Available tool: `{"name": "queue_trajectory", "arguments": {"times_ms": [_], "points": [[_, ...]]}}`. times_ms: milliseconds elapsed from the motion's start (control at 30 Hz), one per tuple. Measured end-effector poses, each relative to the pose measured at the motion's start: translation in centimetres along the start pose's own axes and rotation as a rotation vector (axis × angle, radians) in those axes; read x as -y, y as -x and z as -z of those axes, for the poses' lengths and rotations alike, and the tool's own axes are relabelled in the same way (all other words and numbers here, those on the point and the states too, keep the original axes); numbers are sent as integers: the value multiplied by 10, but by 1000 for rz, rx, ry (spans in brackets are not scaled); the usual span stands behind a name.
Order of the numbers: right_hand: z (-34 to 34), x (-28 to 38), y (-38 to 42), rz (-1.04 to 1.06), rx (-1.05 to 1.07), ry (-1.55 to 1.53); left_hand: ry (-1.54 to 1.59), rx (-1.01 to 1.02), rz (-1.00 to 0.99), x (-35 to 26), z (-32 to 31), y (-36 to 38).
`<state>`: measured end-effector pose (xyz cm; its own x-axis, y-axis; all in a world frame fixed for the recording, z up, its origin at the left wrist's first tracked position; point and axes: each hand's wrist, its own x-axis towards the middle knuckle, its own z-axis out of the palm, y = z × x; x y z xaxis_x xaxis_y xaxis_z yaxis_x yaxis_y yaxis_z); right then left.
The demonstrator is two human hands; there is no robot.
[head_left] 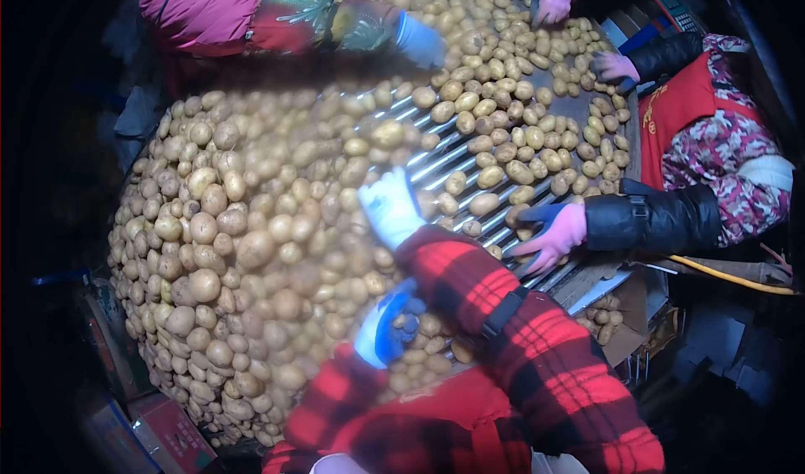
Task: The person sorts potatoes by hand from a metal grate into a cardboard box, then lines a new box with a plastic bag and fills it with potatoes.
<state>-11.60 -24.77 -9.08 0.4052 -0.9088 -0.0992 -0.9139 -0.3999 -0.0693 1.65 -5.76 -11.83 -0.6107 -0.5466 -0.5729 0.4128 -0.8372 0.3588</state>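
Head view: right hand (pixel 390 207) in white glove, fingers spread flat on potatoes (pixel 251 248) at pile edge beside rollers (pixel 453 160). Left hand (pixel 384 327) nearer, blue glove, fingers curled, grip unclear. Pile to left, loose potatoes far-right. Co-worker's pink glove (pixel 549 238) right.

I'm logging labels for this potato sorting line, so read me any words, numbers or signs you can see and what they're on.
None can be read.
Red apron of the co-worker on the right: a gold mark, too blurred to read.
Red box at lower left: print too dark and small to read.
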Motion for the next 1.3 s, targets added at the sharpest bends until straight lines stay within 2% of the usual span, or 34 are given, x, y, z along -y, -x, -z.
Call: {"name": "queue_trajectory", "arguments": {"times_ms": [67, 167, 200, 233, 300, 400, 433, 500, 567, 633, 700, 767, 900, 933, 1033, 1100, 1167, 1300], "points": [[-6, -15, 10, -18, -60, -176, 16, 6, -40, -1, -15, 7], [15, -36, 53, -41, -455, -468, 37, -28, -144, -17, -54, 18], [28, -38, 70, -6, -484, -511, 109, -49, -149, -19, -61, 19], [41, -37, 88, 25, -513, -554, 180, -69, -155, -22, -67, 20], [58, -33, 126, 141, -144, -542, 429, -102, -104, -29, -66, 16], [68, -34, 157, 269, -174, -758, 279, -157, 8, -21, -52, 10], [59, -34, 156, 221, -260, -804, 214, -165, 35, -19, -48, 11], [37, -37, 146, 121, -434, -896, 334, -143, 96, -26, -51, 16], [35, -49, 121, 31, -416, -626, 381, -160, 111, -34, -58, 21], [7, -65, 109, 58, -378, -327, 358, -218, 84, -37, -66, 24], [-33, -96, 110, -23, -282, -234, 439, -234, 49, -30, -59, 23], [-31, -127, 119, -182, -350, -71, 517, -242, 30, -26, -54, 28], [-9, -168, 121, -422, -354, 47, 512, -212, 57, -28, -53, 21], [-2, -166, 121, -413, -470, 73, 490, -204, 47, -26, -53, 19], [13, -134, 91, -143, -480, -370, 433, -172, -5, -23, -53, 14], [18, -100, 55, 92, -398, -558, 412, -168, -30, -25, -56, 14], [-4, -62, 27, 98, -390, -481, 310, -139, -68, -26, -53, 17], [-25, -62, 5, 50, -288, -537, -51, 6, -93, -7, -10, 11]]}}
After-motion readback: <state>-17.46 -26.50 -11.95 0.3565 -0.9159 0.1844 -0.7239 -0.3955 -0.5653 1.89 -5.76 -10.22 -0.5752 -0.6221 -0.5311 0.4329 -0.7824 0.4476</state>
